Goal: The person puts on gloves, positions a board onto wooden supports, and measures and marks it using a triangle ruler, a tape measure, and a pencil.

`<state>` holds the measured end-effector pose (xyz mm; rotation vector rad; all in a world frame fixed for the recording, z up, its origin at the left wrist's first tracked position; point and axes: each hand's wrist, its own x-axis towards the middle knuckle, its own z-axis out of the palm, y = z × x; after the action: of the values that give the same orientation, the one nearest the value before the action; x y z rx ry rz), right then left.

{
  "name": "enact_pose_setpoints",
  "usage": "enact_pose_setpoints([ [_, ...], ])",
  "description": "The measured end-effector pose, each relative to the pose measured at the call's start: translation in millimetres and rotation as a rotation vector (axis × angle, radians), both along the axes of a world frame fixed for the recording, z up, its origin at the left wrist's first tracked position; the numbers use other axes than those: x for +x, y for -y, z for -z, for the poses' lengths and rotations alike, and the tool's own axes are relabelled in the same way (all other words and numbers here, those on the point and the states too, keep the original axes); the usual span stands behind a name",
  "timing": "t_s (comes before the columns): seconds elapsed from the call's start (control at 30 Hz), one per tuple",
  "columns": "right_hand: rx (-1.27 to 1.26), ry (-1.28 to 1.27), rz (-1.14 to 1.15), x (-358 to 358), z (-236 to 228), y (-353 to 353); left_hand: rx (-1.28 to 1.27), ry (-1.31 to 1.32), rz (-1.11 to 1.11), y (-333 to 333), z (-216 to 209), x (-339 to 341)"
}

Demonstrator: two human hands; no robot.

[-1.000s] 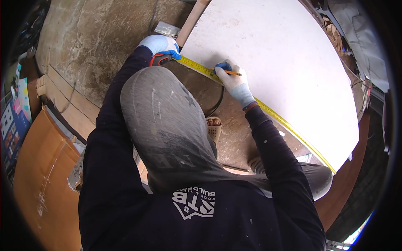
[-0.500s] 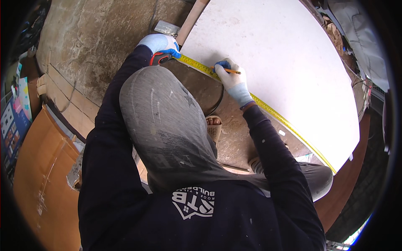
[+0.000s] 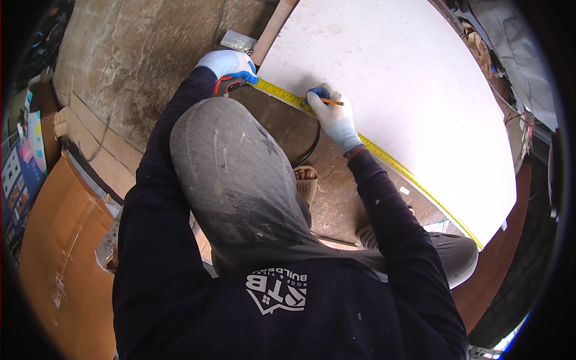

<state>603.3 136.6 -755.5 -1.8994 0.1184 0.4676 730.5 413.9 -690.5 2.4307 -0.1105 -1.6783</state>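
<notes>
A yellow tape measure (image 3: 402, 166) is pulled out along the near edge of a large white board (image 3: 390, 72). My left hand (image 3: 231, 63), in a white and blue glove, is closed on the red and black tape case at the board's left corner. Gloved the same way, my right hand (image 3: 333, 114) grips a yellow pencil (image 3: 332, 102) close to the tape's edge. The pencil tip lies by the tape; whether it touches the board I cannot tell. My right wrist crosses over the tape and hides part of it.
A wooden strip (image 3: 275, 30) runs beside the board's left edge, with a grey metal piece (image 3: 238, 41) near it on the concrete floor (image 3: 132, 60). Brown cardboard (image 3: 66, 240) lies at left. Crumpled paper and grey sheeting (image 3: 519, 60) edge the far right. My bent knee (image 3: 216, 138) sits below my left hand.
</notes>
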Motion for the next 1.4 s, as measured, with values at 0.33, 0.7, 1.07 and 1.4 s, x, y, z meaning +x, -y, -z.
enact_pose_setpoints([
  [0.33,-0.026,0.005,-0.053,-0.6,-4.5,0.4,-0.002,0.044,0.035,-2.8,2.7,-1.3],
  [0.7,-0.062,0.015,-0.089,-0.4,-2.7,0.1,-0.053,0.072,0.1,-8.1,8.6,-1.0],
  [1.07,-0.077,0.039,-0.069,-0.6,-5.0,-1.1,-0.074,0.077,0.133,-9.1,9.5,-0.4],
  [1.4,-0.053,0.056,0.018,-1.0,-4.2,-3.9,-0.044,0.046,0.028,-5.1,3.6,-3.2],
])
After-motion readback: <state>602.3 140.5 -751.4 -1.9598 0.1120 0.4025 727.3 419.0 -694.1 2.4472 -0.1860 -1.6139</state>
